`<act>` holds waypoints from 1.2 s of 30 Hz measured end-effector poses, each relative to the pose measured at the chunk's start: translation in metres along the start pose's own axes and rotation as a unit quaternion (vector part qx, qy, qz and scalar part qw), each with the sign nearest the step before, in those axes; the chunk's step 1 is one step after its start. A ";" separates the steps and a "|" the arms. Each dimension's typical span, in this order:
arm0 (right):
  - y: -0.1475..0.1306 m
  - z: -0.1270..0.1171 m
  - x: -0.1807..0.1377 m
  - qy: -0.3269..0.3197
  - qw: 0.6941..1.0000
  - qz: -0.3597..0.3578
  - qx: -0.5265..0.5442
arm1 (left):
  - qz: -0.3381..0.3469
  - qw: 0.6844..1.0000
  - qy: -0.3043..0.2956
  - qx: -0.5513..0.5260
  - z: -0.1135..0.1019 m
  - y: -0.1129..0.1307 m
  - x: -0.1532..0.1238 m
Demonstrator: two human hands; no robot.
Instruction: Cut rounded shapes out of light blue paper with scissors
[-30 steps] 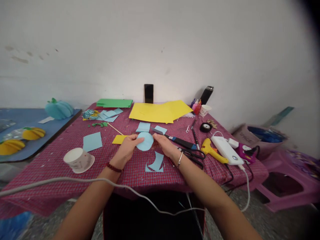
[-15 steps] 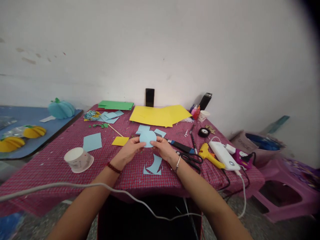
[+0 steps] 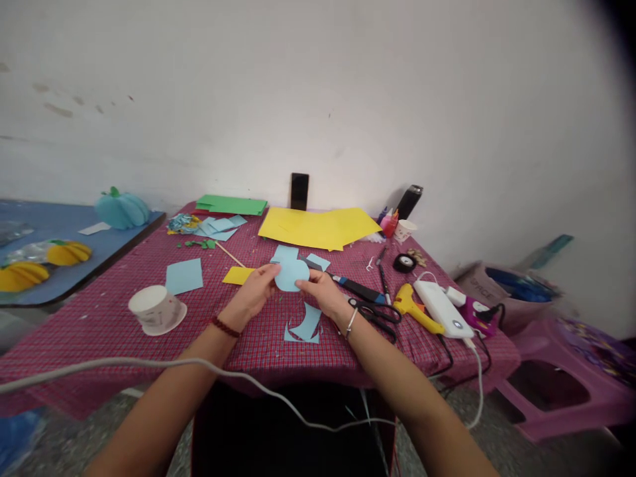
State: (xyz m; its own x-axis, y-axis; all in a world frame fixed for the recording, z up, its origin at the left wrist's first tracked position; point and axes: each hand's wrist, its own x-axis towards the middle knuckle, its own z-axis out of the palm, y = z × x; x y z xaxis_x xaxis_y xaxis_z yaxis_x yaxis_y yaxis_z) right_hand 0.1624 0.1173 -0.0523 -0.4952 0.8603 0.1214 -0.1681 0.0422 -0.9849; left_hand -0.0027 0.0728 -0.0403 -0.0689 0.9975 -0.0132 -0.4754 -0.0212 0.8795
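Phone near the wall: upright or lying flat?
Upright: the phone stands on end behind the yellow sheets, its dark face towards the camera.

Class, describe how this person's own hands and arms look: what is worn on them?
The left hand and right hand show no gloves or sleeves. A dark red, apparently beaded bracelet is worn on the left, a slim, silver-coloured bangle on the right.

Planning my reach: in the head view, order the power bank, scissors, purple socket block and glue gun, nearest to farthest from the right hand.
From the right hand:
1. Scissors: just to its right.
2. Yellow glue gun: farther right.
3. White power bank: next on the right.
4. Purple socket block: farthest right of these.
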 end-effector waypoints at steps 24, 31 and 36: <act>-0.007 -0.003 0.001 -0.019 0.999 -0.029 -0.009 | 0.025 0.996 0.020 0.089 0.000 -0.006 0.003; -0.009 -0.002 0.003 -0.026 0.999 -0.035 -0.005 | 0.036 0.990 0.033 0.130 -0.003 -0.007 0.004; -0.001 -0.001 0.004 -0.058 0.997 -0.040 -0.039 | 0.027 0.987 0.027 0.156 -0.002 -0.007 0.002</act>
State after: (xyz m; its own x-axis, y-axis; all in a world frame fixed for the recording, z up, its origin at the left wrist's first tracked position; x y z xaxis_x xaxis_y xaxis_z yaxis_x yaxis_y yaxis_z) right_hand 0.1612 0.1212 -0.0509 -0.5782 0.7888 0.2088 -0.1460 0.1518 -0.9776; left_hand -0.0011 0.0752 -0.0468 -0.1379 0.9902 0.0199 -0.1774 -0.0445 0.9831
